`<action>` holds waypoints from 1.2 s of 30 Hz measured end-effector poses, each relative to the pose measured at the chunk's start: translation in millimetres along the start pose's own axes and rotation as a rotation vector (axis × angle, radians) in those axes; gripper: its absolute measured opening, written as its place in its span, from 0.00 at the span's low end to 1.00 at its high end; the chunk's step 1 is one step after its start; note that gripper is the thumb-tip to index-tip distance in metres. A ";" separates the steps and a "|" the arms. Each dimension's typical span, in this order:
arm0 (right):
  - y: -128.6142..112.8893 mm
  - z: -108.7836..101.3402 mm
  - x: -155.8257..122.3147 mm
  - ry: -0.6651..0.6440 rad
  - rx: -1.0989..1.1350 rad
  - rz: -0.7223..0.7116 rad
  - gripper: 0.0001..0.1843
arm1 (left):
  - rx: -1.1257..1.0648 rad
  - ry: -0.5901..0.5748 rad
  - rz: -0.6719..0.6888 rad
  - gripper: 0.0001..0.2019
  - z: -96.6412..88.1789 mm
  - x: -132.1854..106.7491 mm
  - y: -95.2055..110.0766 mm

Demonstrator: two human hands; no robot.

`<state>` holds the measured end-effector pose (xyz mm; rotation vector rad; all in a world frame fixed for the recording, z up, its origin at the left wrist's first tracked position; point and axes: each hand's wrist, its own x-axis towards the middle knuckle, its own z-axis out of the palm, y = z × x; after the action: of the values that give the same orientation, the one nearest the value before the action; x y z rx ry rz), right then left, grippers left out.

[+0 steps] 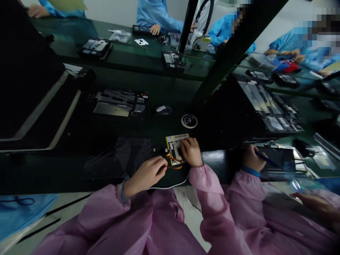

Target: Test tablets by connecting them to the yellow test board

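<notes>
A flat battery pack (173, 143) with yellow edges and a white label lies on the dark bench close in front of me. My right hand (191, 151) rests on its right side, fingers curled down and holding it against the bench; the fingertips are partly hidden. From its lower left comes a thin orange flex cable (178, 168), bent in a loop. My left hand (147, 174) is at the left end of this cable, thumb and fingers closed on it. Beside the left fingertips sits a small connector (166, 150), and another small light piece (154, 150) lies farther left.
A black plastic sheet (130, 154) lies left of the battery. Beyond are a tablet-like opened device (117, 102), a dark mouse-shaped object (163, 110) and a round roll (189, 121). Stacked devices (268, 99) stand right. A co-worker's hand (253, 159) holds a blue pen nearby.
</notes>
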<state>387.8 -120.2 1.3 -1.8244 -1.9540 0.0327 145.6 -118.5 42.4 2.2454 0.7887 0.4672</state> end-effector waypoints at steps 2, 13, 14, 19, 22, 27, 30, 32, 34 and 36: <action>0.6 5.5 -0.7 0.004 -0.046 -0.015 0.15 | -0.035 0.023 0.001 0.05 -1.0 -2.4 0.5; 5.0 6.6 -2.9 0.005 -0.075 -0.040 0.18 | -0.107 0.300 -0.110 0.14 -19.0 -41.3 -34.5; 6.1 5.6 -2.0 0.044 -0.037 -0.030 0.18 | -0.054 0.363 -0.145 0.14 -23.4 -49.1 -46.0; -2.5 -24.1 -11.3 0.335 0.093 0.059 0.15 | 0.255 0.661 -0.339 0.23 -44.3 -96.4 -110.4; -30.5 -42.5 -36.0 0.350 0.123 0.023 0.16 | 0.297 0.689 -0.387 0.25 -52.0 -119.3 -127.8; -111.3 -22.8 -67.6 0.229 0.229 -0.095 0.15 | 0.196 0.693 -0.513 0.25 -66.2 -128.5 -121.7; -153.0 7.4 -65.1 0.129 0.306 -0.190 0.20 | 0.027 0.637 -0.627 0.26 -79.4 -127.3 -112.7; -168.6 22.6 -59.9 0.105 0.313 -0.248 0.21 | -0.114 0.616 -0.670 0.25 -89.8 -128.2 -105.9; -176.5 30.5 -55.7 0.078 0.295 -0.318 0.21 | -0.260 0.643 -0.673 0.22 -100.1 -129.7 -99.5; -181.4 33.1 -51.0 0.021 0.266 -0.400 0.19 | -0.403 0.717 -0.650 0.19 -108.4 -130.4 -95.3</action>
<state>206.6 -180.5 14.7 -1.2432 -2.1471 0.1378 -47.4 -95.7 35.7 1.3198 1.5477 1.0087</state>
